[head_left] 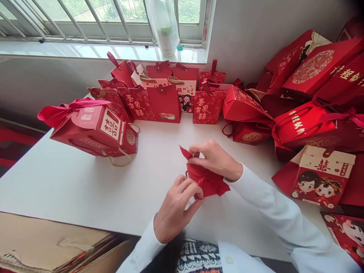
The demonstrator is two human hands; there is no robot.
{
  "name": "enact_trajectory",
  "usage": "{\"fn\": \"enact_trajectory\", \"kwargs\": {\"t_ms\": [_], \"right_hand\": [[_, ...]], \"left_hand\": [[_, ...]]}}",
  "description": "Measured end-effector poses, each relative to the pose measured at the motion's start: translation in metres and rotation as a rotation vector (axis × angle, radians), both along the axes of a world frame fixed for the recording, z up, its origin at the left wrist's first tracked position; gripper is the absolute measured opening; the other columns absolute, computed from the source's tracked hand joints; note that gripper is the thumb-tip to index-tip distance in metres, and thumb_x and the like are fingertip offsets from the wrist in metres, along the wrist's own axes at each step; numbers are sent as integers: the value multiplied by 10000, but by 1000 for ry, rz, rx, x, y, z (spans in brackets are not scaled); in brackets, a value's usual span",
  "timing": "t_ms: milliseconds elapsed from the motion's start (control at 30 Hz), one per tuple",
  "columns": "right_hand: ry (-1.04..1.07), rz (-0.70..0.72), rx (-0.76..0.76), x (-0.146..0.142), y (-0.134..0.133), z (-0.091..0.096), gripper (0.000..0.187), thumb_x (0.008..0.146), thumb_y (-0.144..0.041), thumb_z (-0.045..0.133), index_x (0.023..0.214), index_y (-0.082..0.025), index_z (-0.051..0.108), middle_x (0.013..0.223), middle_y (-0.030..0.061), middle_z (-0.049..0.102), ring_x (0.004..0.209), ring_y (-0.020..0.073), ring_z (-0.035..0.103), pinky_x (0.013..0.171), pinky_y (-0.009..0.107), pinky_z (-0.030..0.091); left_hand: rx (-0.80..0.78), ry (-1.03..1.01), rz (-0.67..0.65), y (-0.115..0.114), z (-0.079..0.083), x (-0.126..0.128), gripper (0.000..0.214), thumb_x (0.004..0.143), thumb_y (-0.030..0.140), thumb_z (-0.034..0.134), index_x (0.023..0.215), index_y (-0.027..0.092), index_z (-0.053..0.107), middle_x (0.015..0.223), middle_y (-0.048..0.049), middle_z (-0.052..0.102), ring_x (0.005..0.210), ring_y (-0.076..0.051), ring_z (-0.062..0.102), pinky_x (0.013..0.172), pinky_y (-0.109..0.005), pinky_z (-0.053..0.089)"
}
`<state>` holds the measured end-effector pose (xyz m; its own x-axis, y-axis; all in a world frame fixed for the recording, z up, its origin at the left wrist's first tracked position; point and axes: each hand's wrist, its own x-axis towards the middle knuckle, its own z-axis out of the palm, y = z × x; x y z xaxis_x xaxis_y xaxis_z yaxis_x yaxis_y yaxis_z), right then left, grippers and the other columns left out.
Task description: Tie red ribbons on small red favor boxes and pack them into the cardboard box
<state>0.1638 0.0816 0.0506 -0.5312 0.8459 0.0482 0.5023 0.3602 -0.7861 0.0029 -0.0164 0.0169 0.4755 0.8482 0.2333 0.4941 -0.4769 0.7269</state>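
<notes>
A small red gift bag [204, 172] with a red bow [209, 184] on its front is between my hands on the white table. My right hand [217, 159] pinches a strip of red ribbon [185, 152] at its far side, with the pointed end sticking out to the left. At the near left side, the fingers of my left hand [179, 206] are closed against the bag by the bow. Which part the left fingertips grip is partly hidden.
A large red gift box [93, 129] with a pink bow stands on the left of the white table [159, 159]. Several small red gift bags [207, 106] line the wall. Red boxes [313, 72] pile up at right. Cardboard [51, 235] lies at the near left.
</notes>
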Motion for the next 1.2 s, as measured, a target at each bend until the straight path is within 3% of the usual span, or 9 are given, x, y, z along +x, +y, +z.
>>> {"fn": "enact_trajectory", "kwargs": {"t_ms": [167,233,333,467,600,700,833,933,1200], "right_hand": [[-41,-99,36,-3,5,-10,123,824,-180,608,702,-180,623,621,-54,580,566,85,461,579,225,321],[-19,-119,22,3,3,-9,67,853,-247,606,843,-194,645,685,-48,613,613,96,513,618,227,356],[71,-218,98,15,-6,-4,194,891,-293,576,1062,-205,594,868,-15,646,784,126,585,738,247,404],[38,-172,173,23,-25,7,112,910,-257,546,852,-205,626,853,-1,623,804,141,571,738,260,410],[-284,-64,170,9,-39,11,129,853,-293,629,770,-196,611,818,35,595,814,196,509,698,305,390],[-400,-50,161,-2,-40,11,126,832,-177,608,714,-174,567,769,46,587,778,197,484,684,319,376],[-64,-4,-127,2,-33,9,166,833,-100,529,685,-174,541,741,-2,596,659,122,500,632,259,391],[198,-3,-324,11,-25,5,52,809,-134,538,792,-182,529,712,-33,584,618,101,509,588,228,403],[227,-91,-320,9,-16,-3,312,755,-114,502,1054,-203,496,771,-31,639,639,110,564,591,228,421]], "left_hand": [[-30,-27,-4,0,2,0,141,838,53,545,795,177,493,748,-3,540,761,-150,408,673,-257,391],[-41,-56,-13,0,2,-1,127,842,65,551,810,177,501,754,-4,554,761,-149,420,679,-258,400],[-56,-82,-10,-1,2,-2,97,854,87,548,873,177,517,804,-15,584,770,-149,438,672,-253,410],[-86,-78,-9,-1,4,-2,75,857,107,544,875,178,528,818,-26,597,786,-158,458,675,-259,426],[-85,-52,2,-1,5,0,98,855,94,534,809,181,537,799,-25,595,808,-168,458,718,-280,431],[-73,-47,-6,-1,4,0,97,854,91,539,813,180,545,779,-18,587,795,-164,453,709,-275,425],[-78,-35,4,-2,4,-1,96,852,94,546,809,180,544,785,-13,586,800,-156,458,721,-265,424],[-82,-42,0,-3,6,-2,93,864,100,530,814,177,533,789,-10,585,774,-146,466,716,-262,420],[-149,-90,-8,-4,7,-1,89,855,93,537,824,173,555,815,-19,591,798,-139,521,719,-251,441]]}}
